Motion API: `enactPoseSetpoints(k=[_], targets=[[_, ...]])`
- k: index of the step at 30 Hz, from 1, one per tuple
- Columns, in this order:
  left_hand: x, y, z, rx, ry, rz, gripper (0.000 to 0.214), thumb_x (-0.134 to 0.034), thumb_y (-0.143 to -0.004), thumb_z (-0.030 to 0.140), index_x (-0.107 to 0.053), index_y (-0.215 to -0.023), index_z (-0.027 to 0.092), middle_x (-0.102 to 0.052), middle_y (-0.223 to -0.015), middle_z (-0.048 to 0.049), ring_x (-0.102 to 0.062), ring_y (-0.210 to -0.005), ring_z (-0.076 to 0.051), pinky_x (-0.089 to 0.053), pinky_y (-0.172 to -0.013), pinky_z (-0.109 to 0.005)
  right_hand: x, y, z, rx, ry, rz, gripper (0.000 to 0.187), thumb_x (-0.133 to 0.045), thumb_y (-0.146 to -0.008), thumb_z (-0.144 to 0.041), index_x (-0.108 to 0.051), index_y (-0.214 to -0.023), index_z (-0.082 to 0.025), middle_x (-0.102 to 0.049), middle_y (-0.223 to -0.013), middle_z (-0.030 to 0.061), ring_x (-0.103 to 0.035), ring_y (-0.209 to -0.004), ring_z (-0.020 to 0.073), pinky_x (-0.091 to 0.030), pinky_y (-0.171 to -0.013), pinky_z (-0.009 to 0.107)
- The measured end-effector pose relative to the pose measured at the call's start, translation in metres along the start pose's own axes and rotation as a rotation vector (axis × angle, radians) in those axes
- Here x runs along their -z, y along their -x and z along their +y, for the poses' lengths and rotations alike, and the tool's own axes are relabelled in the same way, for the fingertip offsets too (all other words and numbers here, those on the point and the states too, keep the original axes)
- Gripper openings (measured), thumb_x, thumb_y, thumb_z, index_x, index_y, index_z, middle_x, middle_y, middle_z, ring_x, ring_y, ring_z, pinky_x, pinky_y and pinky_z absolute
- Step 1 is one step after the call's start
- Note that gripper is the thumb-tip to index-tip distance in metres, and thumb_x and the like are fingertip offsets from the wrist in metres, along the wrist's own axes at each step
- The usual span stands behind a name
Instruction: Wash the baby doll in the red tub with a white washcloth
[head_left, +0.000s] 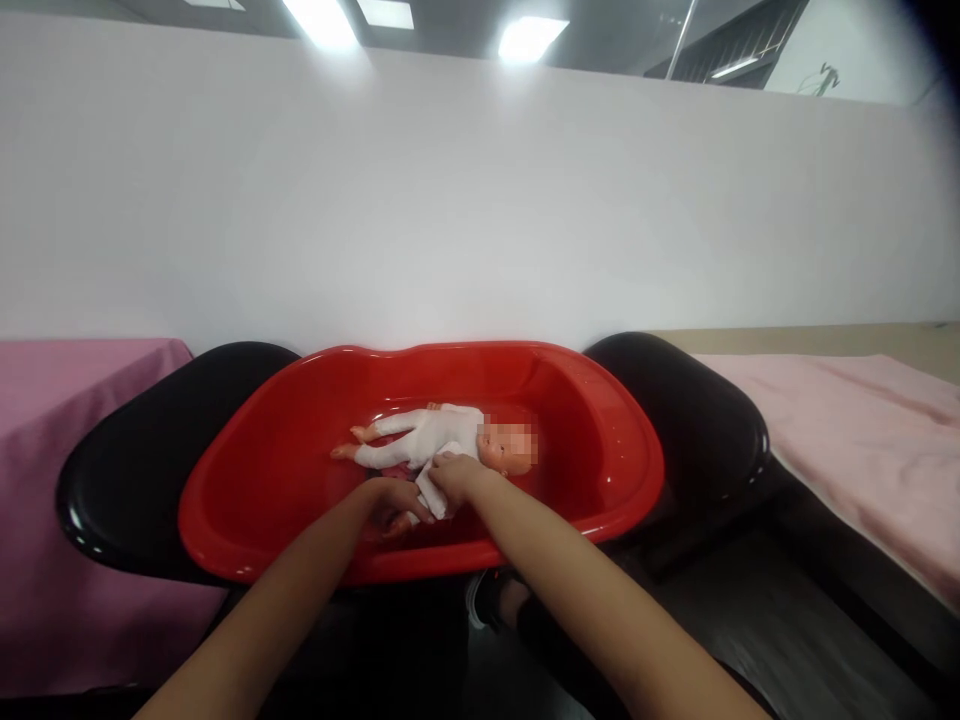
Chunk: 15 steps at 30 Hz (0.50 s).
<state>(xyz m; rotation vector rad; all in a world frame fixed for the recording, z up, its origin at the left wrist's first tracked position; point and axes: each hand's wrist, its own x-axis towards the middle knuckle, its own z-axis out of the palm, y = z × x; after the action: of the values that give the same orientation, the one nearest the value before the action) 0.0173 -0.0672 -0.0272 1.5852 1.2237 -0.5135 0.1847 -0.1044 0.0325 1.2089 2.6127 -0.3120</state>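
A baby doll [439,437] in a white suit lies on its back in a red plastic tub [600,470], head to the right. My left hand [394,502] is closed round the doll's near arm by its white sleeve. My right hand [457,477] pinches the white cloth at the doll's shoulder, just below the head. Both hands reach in over the tub's near rim.
The tub rests on a black curved stand [690,420]. A pink cloth [862,440] covers the surface at right and a purple cloth [52,400] at left. A white wall [480,200] stands right behind. My shoe [484,600] shows below the tub.
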Motion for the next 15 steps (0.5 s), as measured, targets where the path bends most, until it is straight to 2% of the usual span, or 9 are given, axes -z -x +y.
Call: enactPoseSetpoints(k=[2,6,8,11,15], targets=[[0.001,-0.003,0.0,0.0,0.048,-0.053,0.06,-0.081,-0.055,0.043,-0.052,-0.103,0.021,-0.061,-0.08,-0.0008,-0.061,-0.069,-0.021,-0.052,-0.057,-0.031,-0.003,-0.004,-0.004,0.01,0.057,0.014,0.046,-0.07,-0.073,-0.028,-0.065,-0.116,-0.014,-0.059,-0.127,0.0159,-0.057,-0.115,0.0305,-0.049,-0.089,0.038],[0.003,-0.004,-0.001,0.016,0.112,-0.146,0.053,-0.08,-0.059,0.044,-0.054,-0.099,0.02,-0.062,-0.079,-0.0021,-0.062,-0.068,-0.022,-0.051,-0.055,-0.032,0.004,-0.006,-0.008,-0.041,0.058,-0.004,0.03,-0.058,-0.082,-0.027,-0.069,-0.107,-0.016,-0.068,-0.112,0.014,-0.065,-0.101,0.0289,-0.051,-0.084,0.039],[0.003,-0.003,-0.003,0.007,0.154,-0.145,0.055,-0.08,-0.061,0.043,-0.052,-0.102,0.02,-0.063,-0.08,-0.0018,-0.062,-0.069,-0.022,-0.051,-0.057,-0.032,0.007,-0.003,-0.008,-0.041,0.036,-0.009,0.033,-0.061,-0.08,-0.026,-0.068,-0.111,-0.018,-0.068,-0.113,0.0126,-0.065,-0.103,0.028,-0.051,-0.082,0.037],[0.002,-0.001,-0.003,-0.013,0.219,-0.161,0.057,-0.08,-0.062,0.04,-0.051,-0.107,0.02,-0.065,-0.083,-0.0024,-0.064,-0.076,-0.024,-0.051,-0.063,-0.032,0.007,0.0,-0.007,-0.008,-0.001,-0.037,0.048,-0.069,-0.073,-0.024,-0.062,-0.12,-0.018,-0.064,-0.122,0.0128,-0.063,-0.106,0.0277,-0.051,-0.079,0.033],[0.0,0.002,-0.002,-0.034,0.278,-0.177,0.053,-0.08,-0.064,0.04,-0.054,-0.104,0.018,-0.065,-0.081,-0.0036,-0.066,-0.084,-0.026,-0.051,-0.067,-0.033,0.004,-0.001,-0.007,-0.005,-0.108,0.044,0.031,-0.057,-0.084,-0.03,-0.067,-0.113,-0.023,-0.065,-0.119,0.0091,-0.065,-0.1,0.0264,-0.049,-0.077,0.034]])
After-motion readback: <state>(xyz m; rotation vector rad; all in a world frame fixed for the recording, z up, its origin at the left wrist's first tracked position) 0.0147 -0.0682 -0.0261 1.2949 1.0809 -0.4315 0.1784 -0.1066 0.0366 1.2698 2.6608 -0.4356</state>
